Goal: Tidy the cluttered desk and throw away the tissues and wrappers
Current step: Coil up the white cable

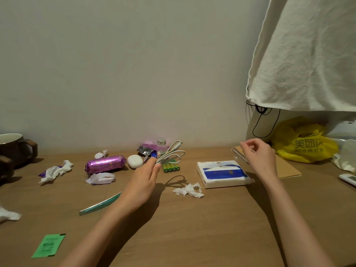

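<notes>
Green sachet [48,246] print illegible; mug [13,149] cropped left; right hand [260,157] contents unclear.

Crumpled white tissues [188,190] and foil wrapper [145,150] litter the desk [212,228].

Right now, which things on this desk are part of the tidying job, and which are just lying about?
Job: white cable gripped by the left hand; crumpled tissue in front of the tissue pack; second tissue on the left; torn wrapper; green sachet; batteries.
Just lying about: brown mug; yellow bag; hanging cloth.
</notes>
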The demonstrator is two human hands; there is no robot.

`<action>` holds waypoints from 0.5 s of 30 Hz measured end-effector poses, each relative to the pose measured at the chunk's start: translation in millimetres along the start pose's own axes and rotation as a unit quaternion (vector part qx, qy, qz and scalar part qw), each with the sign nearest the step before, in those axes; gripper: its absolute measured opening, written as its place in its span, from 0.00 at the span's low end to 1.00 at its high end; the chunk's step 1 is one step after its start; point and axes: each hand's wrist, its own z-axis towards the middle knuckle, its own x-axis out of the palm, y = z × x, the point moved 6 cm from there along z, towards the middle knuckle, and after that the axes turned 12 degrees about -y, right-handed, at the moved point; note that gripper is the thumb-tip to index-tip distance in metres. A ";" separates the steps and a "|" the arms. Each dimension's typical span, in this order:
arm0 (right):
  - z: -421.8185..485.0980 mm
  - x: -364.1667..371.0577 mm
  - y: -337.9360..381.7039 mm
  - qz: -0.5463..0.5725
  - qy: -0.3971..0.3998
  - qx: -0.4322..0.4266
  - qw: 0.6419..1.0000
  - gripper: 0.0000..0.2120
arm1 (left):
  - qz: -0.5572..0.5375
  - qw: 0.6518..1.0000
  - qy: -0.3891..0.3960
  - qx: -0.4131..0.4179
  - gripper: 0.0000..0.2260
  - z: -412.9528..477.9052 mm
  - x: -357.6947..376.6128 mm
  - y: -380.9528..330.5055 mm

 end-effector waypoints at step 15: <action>-60.4 78.5 171.6 0.143 0.304 -0.072 0.939 0.07 | 0.138 0.982 -0.049 0.117 0.07 0.8 -27.2 -20.6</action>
